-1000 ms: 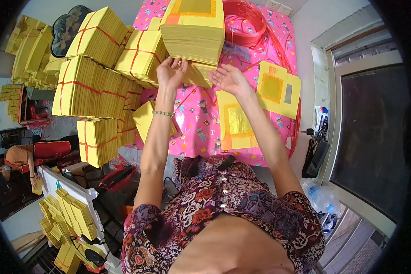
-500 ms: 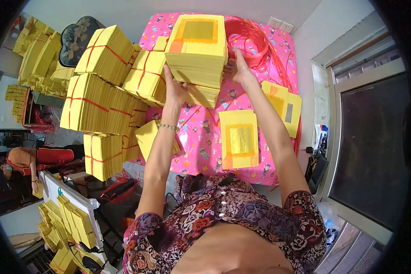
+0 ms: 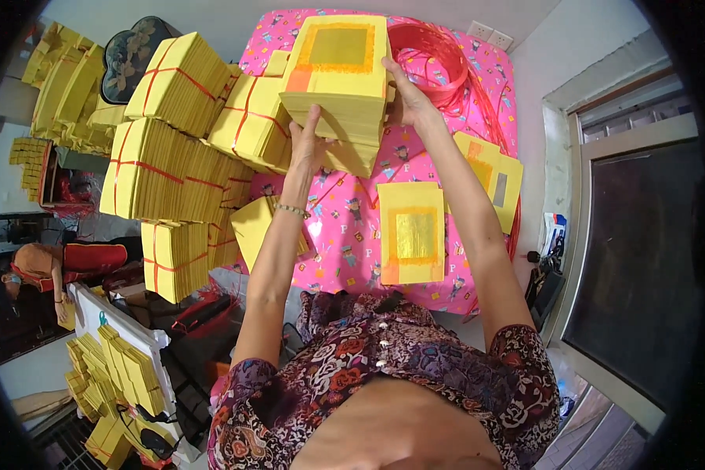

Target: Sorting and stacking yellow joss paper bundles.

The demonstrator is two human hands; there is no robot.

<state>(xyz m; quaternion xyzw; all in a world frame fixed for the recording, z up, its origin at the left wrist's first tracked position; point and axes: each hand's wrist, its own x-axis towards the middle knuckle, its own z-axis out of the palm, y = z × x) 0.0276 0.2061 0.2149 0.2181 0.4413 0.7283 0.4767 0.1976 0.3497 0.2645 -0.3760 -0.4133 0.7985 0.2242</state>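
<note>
A tall stack of yellow paper sheets (image 3: 337, 117) stands at the far middle of the table, its top sheet bearing an orange-edged, dull gold square. Below it, a slightly offset lower part of the pile shows. My left hand (image 3: 305, 145) presses the stack's near left corner, thumb up along the front face. Against its right side lies my right hand (image 3: 406, 98), thumb near the top edge and the other fingers partly hidden. Between my forearms, a smaller pile of yellow sheets (image 3: 411, 270) with a shiny gold square lies flat.
Yellow bundles tied with red strips (image 3: 145, 176) are piled on the left. A coil of red plastic strapping (image 3: 454, 86) lies at the far right of the pink patterned tablecloth (image 3: 348, 270). More sheets (image 3: 509, 184) lie right of my forearm. A person (image 3: 94, 262) bends at the left.
My left thumb has come up onto the stack's front face. The right hand has moved up, its thumb now at the top edge. The view has shifted slightly.
</note>
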